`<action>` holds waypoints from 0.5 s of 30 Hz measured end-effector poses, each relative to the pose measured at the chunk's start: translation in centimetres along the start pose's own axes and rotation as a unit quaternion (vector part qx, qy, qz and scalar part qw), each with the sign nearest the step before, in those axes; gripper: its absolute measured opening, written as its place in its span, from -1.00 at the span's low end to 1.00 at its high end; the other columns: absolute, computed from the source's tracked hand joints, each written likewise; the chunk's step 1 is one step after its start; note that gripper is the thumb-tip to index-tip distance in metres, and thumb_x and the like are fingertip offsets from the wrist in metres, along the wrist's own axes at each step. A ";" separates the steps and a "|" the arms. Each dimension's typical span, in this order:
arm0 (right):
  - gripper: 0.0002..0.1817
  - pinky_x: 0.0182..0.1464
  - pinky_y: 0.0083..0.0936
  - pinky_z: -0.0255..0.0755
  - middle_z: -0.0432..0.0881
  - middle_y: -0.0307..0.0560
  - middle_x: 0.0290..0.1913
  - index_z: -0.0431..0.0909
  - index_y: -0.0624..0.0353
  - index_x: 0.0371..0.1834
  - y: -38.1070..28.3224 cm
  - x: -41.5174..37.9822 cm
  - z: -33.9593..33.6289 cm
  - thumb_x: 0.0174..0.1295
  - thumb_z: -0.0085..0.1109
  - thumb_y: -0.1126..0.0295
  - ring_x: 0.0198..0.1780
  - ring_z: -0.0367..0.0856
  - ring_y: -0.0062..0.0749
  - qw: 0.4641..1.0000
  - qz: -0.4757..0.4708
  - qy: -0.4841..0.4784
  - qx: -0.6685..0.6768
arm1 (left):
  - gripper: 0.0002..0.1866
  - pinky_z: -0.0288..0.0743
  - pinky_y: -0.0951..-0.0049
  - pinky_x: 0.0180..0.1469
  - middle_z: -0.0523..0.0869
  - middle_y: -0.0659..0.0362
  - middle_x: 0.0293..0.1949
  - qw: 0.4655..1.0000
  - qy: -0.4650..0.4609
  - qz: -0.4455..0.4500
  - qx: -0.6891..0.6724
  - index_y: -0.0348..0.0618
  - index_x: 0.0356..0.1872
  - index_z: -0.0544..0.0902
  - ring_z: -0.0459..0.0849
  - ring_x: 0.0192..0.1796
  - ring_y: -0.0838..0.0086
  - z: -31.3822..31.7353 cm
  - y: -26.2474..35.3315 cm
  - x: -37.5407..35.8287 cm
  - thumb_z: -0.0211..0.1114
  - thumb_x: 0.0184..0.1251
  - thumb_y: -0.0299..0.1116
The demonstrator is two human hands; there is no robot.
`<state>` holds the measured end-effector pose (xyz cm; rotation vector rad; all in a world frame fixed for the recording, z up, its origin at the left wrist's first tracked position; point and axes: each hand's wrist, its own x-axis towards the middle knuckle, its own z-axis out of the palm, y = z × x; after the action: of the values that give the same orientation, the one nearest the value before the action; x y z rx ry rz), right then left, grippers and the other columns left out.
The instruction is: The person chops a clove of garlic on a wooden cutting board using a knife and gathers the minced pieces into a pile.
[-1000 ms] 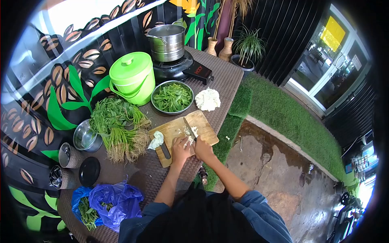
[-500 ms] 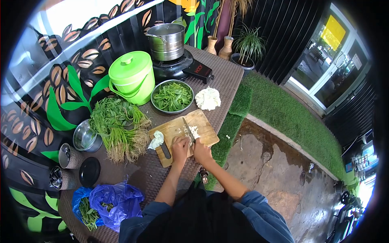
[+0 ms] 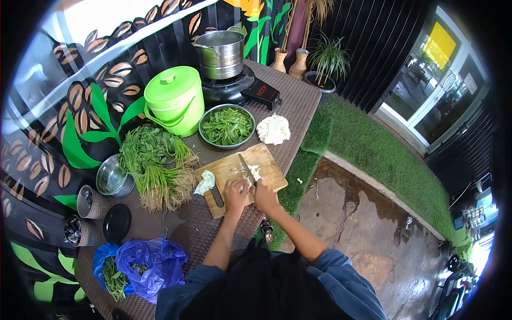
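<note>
My right hand (image 3: 265, 197) is closed around the handle of a knife (image 3: 246, 167), whose blade points away from me over a wooden cutting board (image 3: 266, 156). Beside the blade lie finely chopped white bits (image 3: 254, 172). My left hand (image 3: 235, 195) rests on the board just left of the knife, its fingers curled and pressed together; whatever they pinch is hidden. A pale green-white crumpled piece (image 3: 205, 183) lies at the board's left edge, near the slot handle.
Beyond the board stand a bowl of cut greens (image 3: 228, 127), a white crumpled mass (image 3: 273, 129), a lidded green bucket (image 3: 174, 101) and a pot (image 3: 220, 56) on a stove (image 3: 224, 88). Left are rooted greens (image 3: 160, 165), a metal bowl (image 3: 114, 177) and blue bags (image 3: 154, 266).
The knife and right hand have shifted very slightly at the chopped bits. The left hand stays in nearly the same place on the board.
</note>
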<state>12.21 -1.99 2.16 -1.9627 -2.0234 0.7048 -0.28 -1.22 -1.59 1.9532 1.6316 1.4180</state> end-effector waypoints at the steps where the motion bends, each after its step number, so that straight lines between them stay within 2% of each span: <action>1: -0.60 -0.13 0.03 0.49 0.59 0.44 -0.27 0.27 0.35 -0.06 0.4 0.5 -0.8 0.33 -0.15 0.15 -0.20 0.61 0.28 1.000 -0.016 -0.024 -0.004 | -0.89 0.49 0.31 -0.09 0.72 0.04 -0.29 1.000 0.001 -0.003 0.008 -0.29 -0.37 0.71 0.61 -0.15 0.21 0.0 0.1 0.1 0.30 0.06 -0.51; 5: -0.53 -0.07 0.07 0.44 0.58 0.43 -0.23 0.26 0.37 0.04 -0.7 -0.6 -2.3 0.32 -0.14 0.13 -0.15 0.59 0.29 0.998 0.020 -0.052 0.007 | -0.89 0.49 0.31 -0.09 0.72 0.05 -0.30 1.000 0.007 -0.005 0.000 -0.27 -0.37 0.70 0.61 -0.16 0.22 0.0 0.1 0.1 0.30 0.06 -0.51; 6: -0.58 -0.12 0.03 0.48 0.60 0.42 -0.27 0.27 0.37 -0.02 -1.4 -1.6 -1.8 0.32 -0.14 0.16 -0.20 0.62 0.25 1.000 0.021 -0.013 -0.005 | -0.89 0.49 0.31 -0.09 0.71 0.05 -0.31 1.000 0.009 -0.008 -0.002 -0.27 -0.37 0.70 0.61 -0.16 0.22 0.0 0.0 0.0 0.30 0.06 -0.51; 7: -0.58 -0.12 0.03 0.48 0.60 0.42 -0.27 0.27 0.37 -0.02 -1.6 -2.0 -0.7 0.32 -0.14 0.16 -0.20 0.62 0.25 1.000 0.020 -0.012 -0.006 | -0.89 0.49 0.31 -0.10 0.71 0.06 -0.31 1.000 0.011 -0.012 -0.003 -0.26 -0.37 0.70 0.61 -0.16 0.22 0.0 0.0 0.0 0.30 0.06 -0.51; 10: -0.66 -0.31 -0.09 0.55 0.62 0.34 -0.40 0.25 0.34 -0.11 -1.5 -1.8 1.9 0.33 -0.13 0.21 -0.34 0.65 0.19 0.998 0.013 0.037 -0.040 | -0.89 0.49 0.31 -0.13 0.70 0.02 -0.34 1.000 0.011 -0.007 -0.012 -0.28 -0.36 0.71 0.61 -0.20 0.20 0.0 0.0 0.0 0.33 0.07 -0.51; 13: -0.61 -0.28 -0.08 0.56 0.64 0.27 -0.42 0.29 0.36 -0.10 -0.6 0.4 1.1 0.29 -0.10 0.18 -0.31 0.67 0.15 0.999 -0.017 0.037 -0.020 | -0.91 0.48 0.31 -0.13 0.70 0.02 -0.35 1.000 0.012 -0.014 -0.015 -0.28 -0.38 0.70 0.61 -0.19 0.20 0.0 0.0 0.0 0.32 0.07 -0.51; 15: -0.60 -0.22 -0.07 0.55 0.64 0.31 -0.35 0.30 0.38 -0.08 -0.6 0.8 -0.5 0.29 -0.11 0.18 -0.24 0.66 0.17 0.999 -0.009 0.019 -0.028 | -0.91 0.48 0.30 -0.13 0.70 0.03 -0.34 1.000 0.008 -0.004 -0.007 -0.26 -0.38 0.70 0.61 -0.18 0.20 0.1 -0.3 0.1 0.31 0.07 -0.50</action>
<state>11.91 -1.11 2.72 -1.9710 -2.0562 0.6092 -0.36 -0.98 -1.78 1.9299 1.6309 1.4408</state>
